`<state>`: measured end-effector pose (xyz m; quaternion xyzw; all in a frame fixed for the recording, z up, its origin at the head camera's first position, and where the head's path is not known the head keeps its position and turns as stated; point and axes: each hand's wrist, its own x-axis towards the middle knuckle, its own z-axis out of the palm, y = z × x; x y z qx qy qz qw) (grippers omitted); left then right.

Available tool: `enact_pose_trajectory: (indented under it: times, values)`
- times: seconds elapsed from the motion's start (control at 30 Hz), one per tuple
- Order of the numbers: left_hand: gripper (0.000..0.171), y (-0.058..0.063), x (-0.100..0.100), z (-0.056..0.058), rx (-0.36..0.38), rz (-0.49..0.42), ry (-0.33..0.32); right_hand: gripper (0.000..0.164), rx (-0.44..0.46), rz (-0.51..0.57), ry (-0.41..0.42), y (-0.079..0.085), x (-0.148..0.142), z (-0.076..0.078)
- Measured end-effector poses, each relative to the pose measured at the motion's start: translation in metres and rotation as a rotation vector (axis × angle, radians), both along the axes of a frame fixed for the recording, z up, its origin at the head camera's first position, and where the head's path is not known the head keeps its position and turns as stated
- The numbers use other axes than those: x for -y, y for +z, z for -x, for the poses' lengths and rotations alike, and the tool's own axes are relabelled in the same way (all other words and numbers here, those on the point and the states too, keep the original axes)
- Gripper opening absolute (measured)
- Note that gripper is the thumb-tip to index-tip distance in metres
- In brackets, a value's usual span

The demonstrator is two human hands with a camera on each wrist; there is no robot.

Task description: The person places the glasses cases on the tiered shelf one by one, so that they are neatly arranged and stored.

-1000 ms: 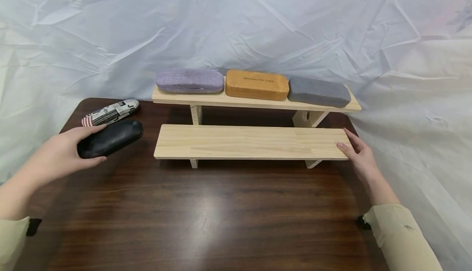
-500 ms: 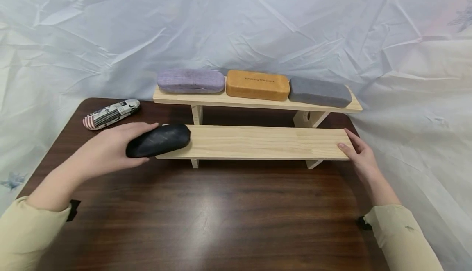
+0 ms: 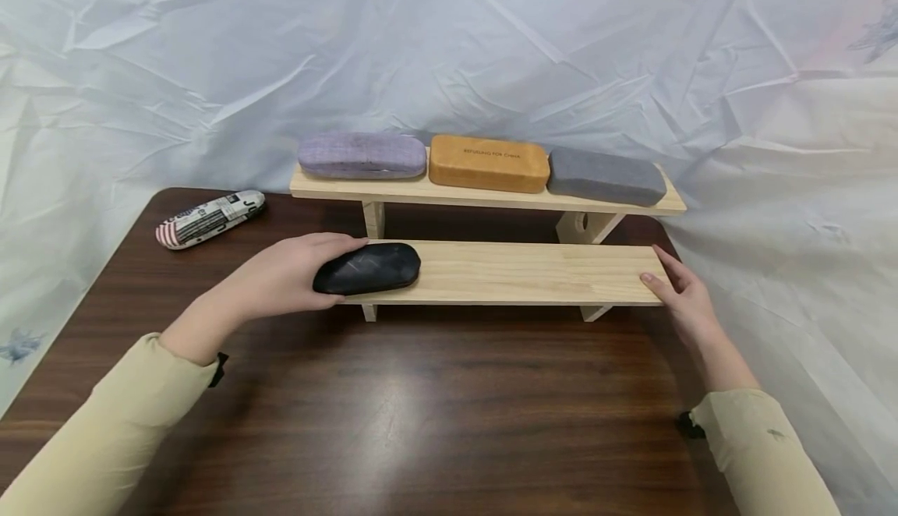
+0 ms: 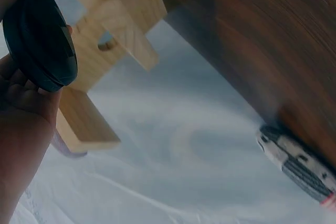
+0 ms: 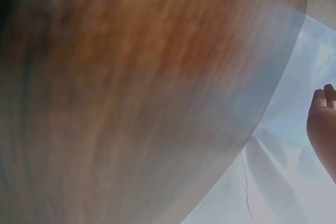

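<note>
My left hand [image 3: 284, 276] grips a black glasses case [image 3: 372, 268] by its left end, thumb on the near side and fingers on the far side. The case is at the left end of the front tier of a light wooden two-tier shelf [image 3: 519, 273]; whether it touches the board cannot be told. In the left wrist view, the dark case [image 4: 41, 35] sits in the hand beside the wooden legs. At the board's right end, my right hand [image 3: 689, 302] pinches the edge, thumb on top. Only part of that hand shows in the right wrist view.
On the back tier stand a purple glasses case [image 3: 361, 155], an orange one [image 3: 489, 164] and a grey one [image 3: 606, 177]. A newsprint-patterned case [image 3: 210, 220] lies on the dark wooden table [image 3: 421, 407] at far left. White sheeting [image 3: 449, 48] hangs behind.
My left hand has carried the black glasses case rightward from beside the newsprint case to the front tier's left end. The right hand keeps its hold on the board.
</note>
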<state>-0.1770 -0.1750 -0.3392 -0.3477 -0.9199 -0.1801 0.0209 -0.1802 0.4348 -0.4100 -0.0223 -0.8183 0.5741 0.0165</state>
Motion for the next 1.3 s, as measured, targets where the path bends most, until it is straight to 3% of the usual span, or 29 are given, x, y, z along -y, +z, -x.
enact_pose_trajectory:
  times: [0.53, 1.3]
  values:
    - [0.076, -0.011, -0.047, 0.02, 0.068, -0.039, -0.08, 0.074, -0.002, -0.001, 0.001, 0.001, 0.003, 0.001]
    - [0.076, -0.015, -0.076, 0.034, 0.156, -0.092, -0.129, 0.074, -0.004, -0.015, -0.012, 0.001, 0.002, 0.0]
